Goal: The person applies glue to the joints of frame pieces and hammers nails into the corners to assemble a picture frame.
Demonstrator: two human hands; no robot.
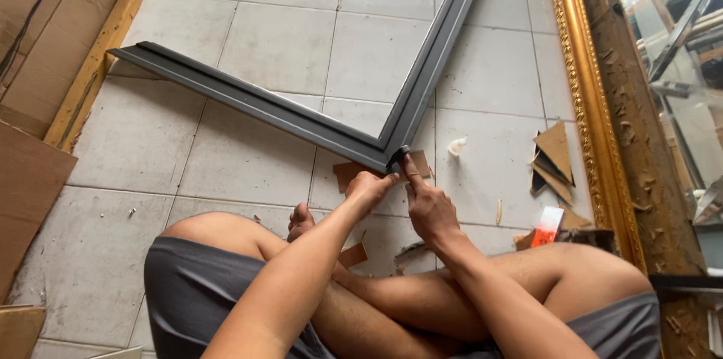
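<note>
Two grey metal frame bars (301, 114) lie on the white tiled floor and meet in a corner (393, 154) just in front of my crossed legs. My left hand (367, 187) has its fingertips at the near edge of that corner. My right hand (427, 204) presses its thumb and forefinger on the corner joint. A brown cardboard piece (348, 173) lies flat under the corner. I cannot tell whether a small part is pinched between the fingers.
An ornate gold picture frame (595, 110) leans at the right, with glass and metal behind it. Cardboard scraps (556, 159) and a small red and white packet (547, 226) lie near my right knee. Cardboard sheets and a wooden frame (94, 65) lie at the left.
</note>
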